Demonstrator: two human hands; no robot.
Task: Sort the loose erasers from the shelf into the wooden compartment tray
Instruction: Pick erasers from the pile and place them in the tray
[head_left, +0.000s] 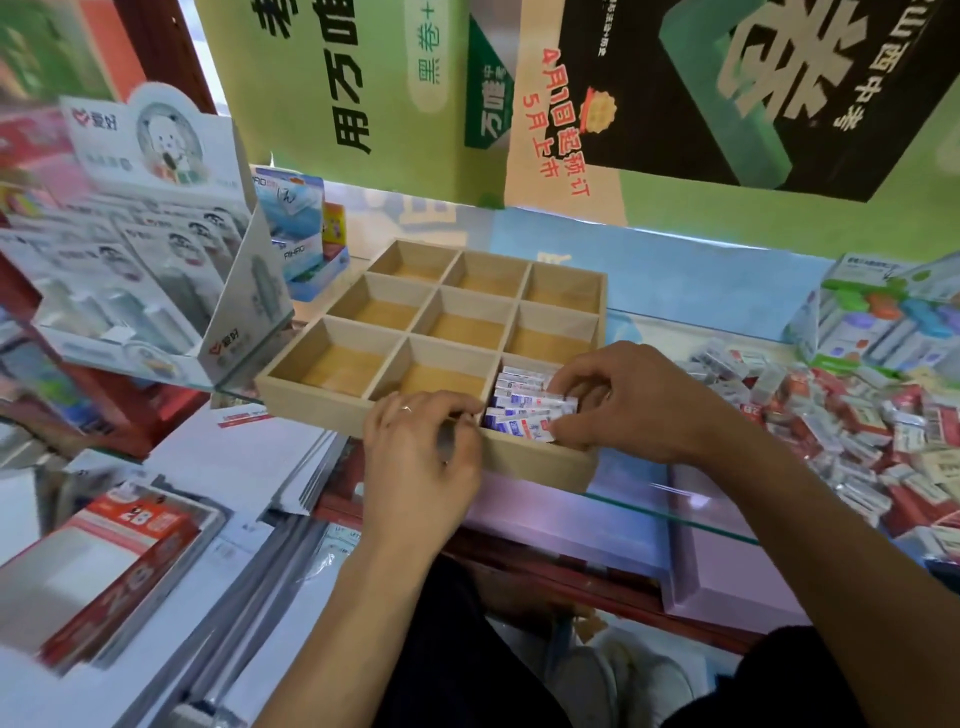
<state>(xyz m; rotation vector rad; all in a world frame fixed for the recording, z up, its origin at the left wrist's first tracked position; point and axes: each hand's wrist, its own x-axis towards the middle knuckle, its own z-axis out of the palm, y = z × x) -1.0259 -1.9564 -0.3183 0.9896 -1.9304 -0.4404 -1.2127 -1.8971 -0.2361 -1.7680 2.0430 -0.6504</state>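
Note:
A wooden compartment tray (311, 387) with a three-by-three grid sits on the glass shelf. Its near right compartment holds several white-and-blue wrapped erasers (522, 402) standing in rows; the other compartments hold nothing. My right hand (628, 397) reaches into that compartment, fingers curled round the erasers at its right side. My left hand (421, 457) rests on the tray's near wall with fingers curled over the rim next to the erasers. A loose pile of wrapped erasers (852, 431), red, white and blue, lies on the shelf to the right.
A white display box (156, 270) of packaged items stands left of the tray. Small blue packs (293, 223) stand behind it. Stacked papers and red-and-white boxes (119, 561) lie lower left. Colourful packaged goods (878, 317) sit far right. Green posters hang above.

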